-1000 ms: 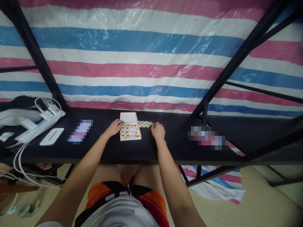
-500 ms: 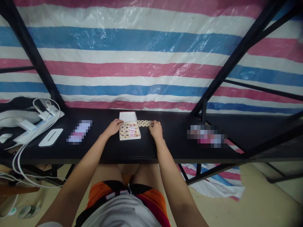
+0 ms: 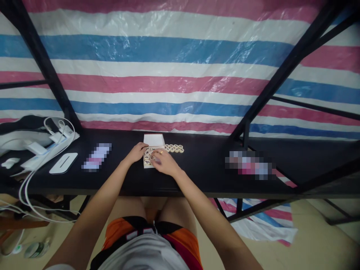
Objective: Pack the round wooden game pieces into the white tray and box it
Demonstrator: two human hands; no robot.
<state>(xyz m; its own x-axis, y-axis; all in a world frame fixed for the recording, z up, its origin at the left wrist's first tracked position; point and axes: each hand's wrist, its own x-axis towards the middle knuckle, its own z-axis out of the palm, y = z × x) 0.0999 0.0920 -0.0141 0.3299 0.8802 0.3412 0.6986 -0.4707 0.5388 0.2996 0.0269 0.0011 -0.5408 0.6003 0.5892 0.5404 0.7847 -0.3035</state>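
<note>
A small white box (image 3: 147,166) on the black table holds round Chinese chess pieces (image 3: 146,157) marked with characters. Its white lid (image 3: 154,140) lies open at the back. My left hand (image 3: 138,152) grips the box's left side near the lid, fingertips on the rim. Over the box's right part reaches my right hand (image 3: 165,162), its fingers bent down and closed around a chess piece in the box; the palm hides the pieces beneath. To the right of the box, more chess pieces (image 3: 174,148) lie close together in two short rows.
On the left are a white power strip (image 3: 42,152) with tangled cables, a white flat device (image 3: 63,163) and a blurred-out object (image 3: 97,156). Another blurred-out object (image 3: 250,165) lies on the right. Black metal posts (image 3: 270,86) frame a striped plastic sheet (image 3: 157,82).
My right hand has moved left from the rows of chess pieces to inside the box. The pieces beside the box are now uncovered. My left hand stays at the box.
</note>
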